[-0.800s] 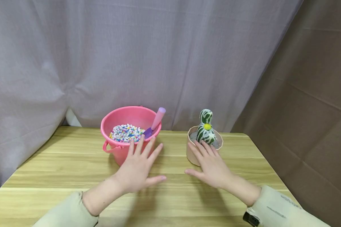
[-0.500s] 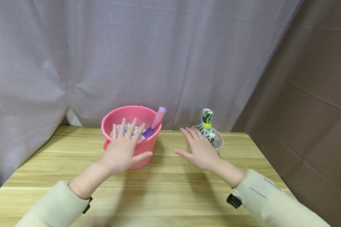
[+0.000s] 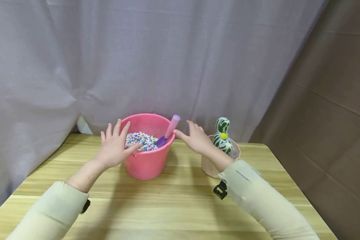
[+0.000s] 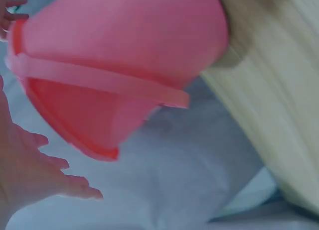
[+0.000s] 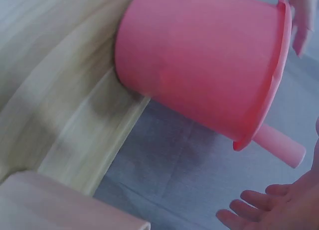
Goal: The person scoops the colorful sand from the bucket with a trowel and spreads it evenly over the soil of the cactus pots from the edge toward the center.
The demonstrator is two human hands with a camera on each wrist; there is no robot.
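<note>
A pink bucket (image 3: 147, 161) holds colourful pebbles (image 3: 141, 140) and a purple scoop with a lilac handle (image 3: 172, 126) that leans on its right rim. My left hand (image 3: 115, 141) hovers at the bucket's left rim with fingers spread and its thumb by the rim; contact is unclear. My right hand (image 3: 189, 136) is open just right of the scoop handle, index finger close to it. The wrist views show the bucket (image 4: 124, 56) (image 5: 199, 80), the handle (image 5: 279, 146) and straight fingers (image 5: 259, 210), which hold nothing.
A green-and-white striped toy cactus (image 3: 223, 137) stands in a beige pot (image 3: 208, 166) right of the bucket, partly behind my right forearm. All sit on a wooden table (image 3: 168, 206). A grey curtain hangs behind and a brown panel stands at the right.
Both hands moved forward from the table's middle. The left went to the bucket's left rim. The right passed from in front of the cactus pot to beside the scoop handle.
</note>
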